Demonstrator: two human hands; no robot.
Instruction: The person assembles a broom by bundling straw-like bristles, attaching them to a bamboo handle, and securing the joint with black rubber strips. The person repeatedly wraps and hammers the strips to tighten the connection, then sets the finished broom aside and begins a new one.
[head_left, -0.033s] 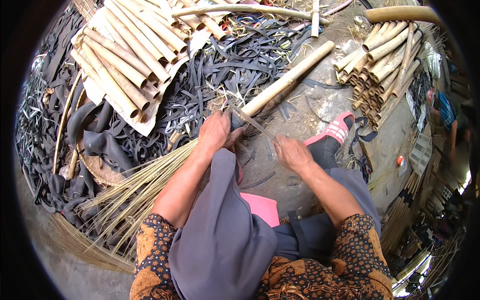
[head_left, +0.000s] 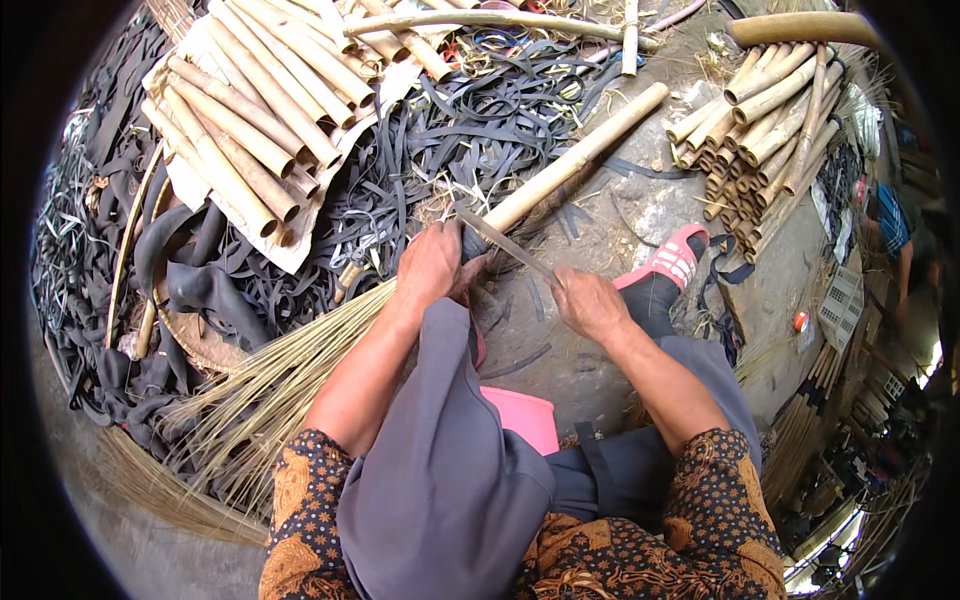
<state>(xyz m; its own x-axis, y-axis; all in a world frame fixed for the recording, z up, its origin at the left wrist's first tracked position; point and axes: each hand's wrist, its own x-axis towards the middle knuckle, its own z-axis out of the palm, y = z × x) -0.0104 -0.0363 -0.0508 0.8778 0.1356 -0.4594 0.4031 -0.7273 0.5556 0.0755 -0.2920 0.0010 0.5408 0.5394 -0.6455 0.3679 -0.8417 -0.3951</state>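
Observation:
A broom lies slantwise before me, its pale bamboo handle (head_left: 575, 160) reaching away to the upper right. Its long straw-coloured bristles (head_left: 290, 375) fan out to the lower left, under my left forearm. Dark rubber binding (head_left: 474, 242) wraps the spot where the handle meets the bristles. My left hand (head_left: 432, 262) is closed around the broom just below that binding. In my right hand (head_left: 592, 304) is a knife (head_left: 512, 247), gripped by its near end. The blade slants across the lower end of the handle by the binding; whether it touches is hard to see.
Many black rubber strips (head_left: 440, 140) cover the ground ahead. Bamboo tubes (head_left: 260, 110) lie on a sheet at far left, and more are stacked (head_left: 760, 130) at far right. A pink container (head_left: 525, 418) sits between my legs; my pink sandal (head_left: 672, 258) is at right.
My right hand and the knife have shifted very slightly to the right. My left hand and the broom look unmoved.

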